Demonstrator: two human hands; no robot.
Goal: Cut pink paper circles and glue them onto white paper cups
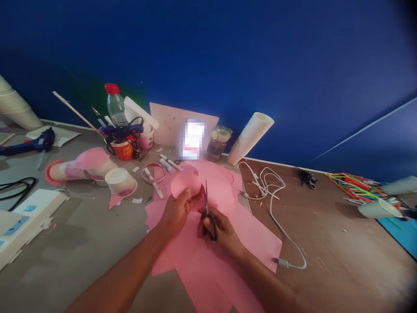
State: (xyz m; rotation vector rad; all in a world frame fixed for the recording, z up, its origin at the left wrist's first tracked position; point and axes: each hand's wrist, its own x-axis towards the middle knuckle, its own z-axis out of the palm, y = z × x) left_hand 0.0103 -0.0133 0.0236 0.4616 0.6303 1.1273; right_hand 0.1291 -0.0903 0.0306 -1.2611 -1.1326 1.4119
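My left hand (176, 213) pinches a rounded piece of pink paper (183, 182) by its lower edge, thumb on top. In my right hand (223, 228) is a pair of scissors (210, 221) with dark handles, its blades pointing away from me. The blades stand close to the right edge of the held piece; whether they touch it I cannot tell. Below both hands lie several overlapping pink paper sheets (195, 269), spread over the table. A roll of tape (153, 173) and white markers (171, 162) rest just beyond my left hand.
A tall stack of paper cups (250, 137) leans near a glass jar (219, 141) at the wall. A white cable (276, 213) winds across the right side. Leftward are a paper cup (120, 182), a red cup with tools (122, 150), a glue gun (29, 143) and a power strip (29, 221).
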